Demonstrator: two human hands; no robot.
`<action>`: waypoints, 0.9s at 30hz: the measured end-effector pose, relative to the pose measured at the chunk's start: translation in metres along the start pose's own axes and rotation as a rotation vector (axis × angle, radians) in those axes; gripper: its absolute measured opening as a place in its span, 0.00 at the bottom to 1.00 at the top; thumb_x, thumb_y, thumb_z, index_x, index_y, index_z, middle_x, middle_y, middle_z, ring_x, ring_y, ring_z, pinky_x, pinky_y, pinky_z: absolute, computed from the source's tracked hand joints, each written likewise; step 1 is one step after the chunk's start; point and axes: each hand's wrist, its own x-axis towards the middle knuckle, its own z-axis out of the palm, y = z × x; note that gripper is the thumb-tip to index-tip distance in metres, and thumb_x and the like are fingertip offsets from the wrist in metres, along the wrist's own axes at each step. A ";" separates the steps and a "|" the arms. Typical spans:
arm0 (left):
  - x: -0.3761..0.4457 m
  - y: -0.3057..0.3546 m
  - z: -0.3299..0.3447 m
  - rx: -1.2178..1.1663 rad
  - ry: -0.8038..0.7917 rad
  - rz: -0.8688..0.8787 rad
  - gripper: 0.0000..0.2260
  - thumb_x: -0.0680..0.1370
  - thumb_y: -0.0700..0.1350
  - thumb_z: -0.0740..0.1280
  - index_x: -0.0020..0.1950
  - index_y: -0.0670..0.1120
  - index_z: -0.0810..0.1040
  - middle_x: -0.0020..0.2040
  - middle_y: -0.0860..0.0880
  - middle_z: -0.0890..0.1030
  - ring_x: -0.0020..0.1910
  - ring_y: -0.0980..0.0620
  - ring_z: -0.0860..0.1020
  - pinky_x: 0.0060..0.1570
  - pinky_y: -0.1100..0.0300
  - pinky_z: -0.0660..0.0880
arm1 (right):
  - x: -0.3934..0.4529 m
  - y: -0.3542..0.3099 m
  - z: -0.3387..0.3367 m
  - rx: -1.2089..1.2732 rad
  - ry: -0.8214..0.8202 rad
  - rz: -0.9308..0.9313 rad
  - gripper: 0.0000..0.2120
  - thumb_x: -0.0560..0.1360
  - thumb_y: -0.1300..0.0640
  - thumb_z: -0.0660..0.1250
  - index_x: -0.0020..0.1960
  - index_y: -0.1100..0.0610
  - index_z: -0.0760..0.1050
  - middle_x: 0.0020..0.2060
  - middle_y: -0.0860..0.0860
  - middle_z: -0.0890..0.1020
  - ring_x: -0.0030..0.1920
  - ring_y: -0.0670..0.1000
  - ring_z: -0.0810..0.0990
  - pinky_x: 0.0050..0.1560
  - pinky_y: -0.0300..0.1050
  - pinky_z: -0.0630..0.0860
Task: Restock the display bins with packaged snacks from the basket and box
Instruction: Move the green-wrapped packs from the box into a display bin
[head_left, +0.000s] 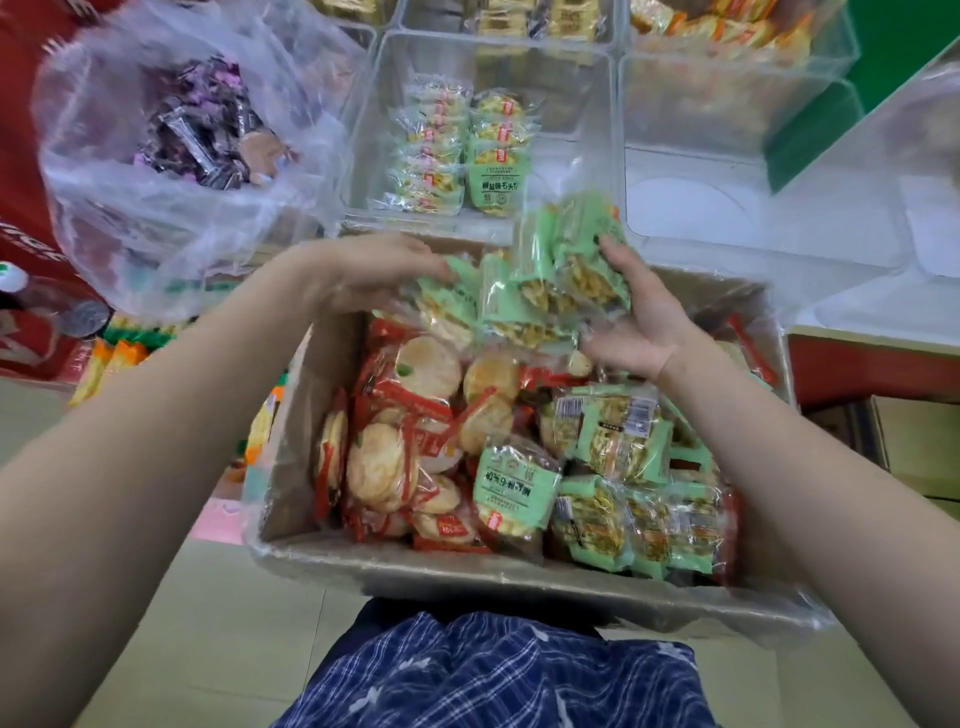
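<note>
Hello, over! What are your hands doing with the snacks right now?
Left hand and right hand hold green packs above the box. Clear bin half filled. Nothing blocking.

I see the box (395, 566) nearest me, full of snack packs (524, 488). Behind it stands a bin (363, 130) with packs stacked inside (457, 150). A bag (171, 171) sits left of that bin. Both hands (379, 275) (634, 317) hold a bundle (530, 291) above the box's far edge.
</note>
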 end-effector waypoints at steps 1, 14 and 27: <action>0.004 0.006 -0.004 -0.054 0.095 0.049 0.06 0.77 0.45 0.65 0.51 0.43 0.74 0.53 0.43 0.78 0.44 0.49 0.77 0.41 0.59 0.79 | 0.004 -0.005 0.004 -0.009 -0.030 -0.045 0.29 0.58 0.56 0.81 0.56 0.62 0.78 0.56 0.59 0.79 0.59 0.60 0.78 0.56 0.55 0.77; 0.101 0.072 -0.030 -0.368 0.272 0.316 0.12 0.80 0.37 0.59 0.38 0.46 0.64 0.33 0.49 0.67 0.24 0.58 0.69 0.29 0.63 0.67 | 0.104 -0.096 0.028 -0.265 0.117 -0.206 0.34 0.64 0.54 0.75 0.67 0.60 0.70 0.62 0.58 0.77 0.62 0.59 0.76 0.60 0.59 0.74; 0.183 0.032 -0.093 1.383 0.185 0.234 0.31 0.78 0.54 0.62 0.74 0.37 0.58 0.77 0.45 0.46 0.76 0.45 0.49 0.71 0.48 0.58 | 0.201 -0.090 -0.020 -0.814 0.295 -0.152 0.31 0.65 0.67 0.75 0.65 0.58 0.68 0.47 0.51 0.83 0.48 0.49 0.82 0.51 0.43 0.78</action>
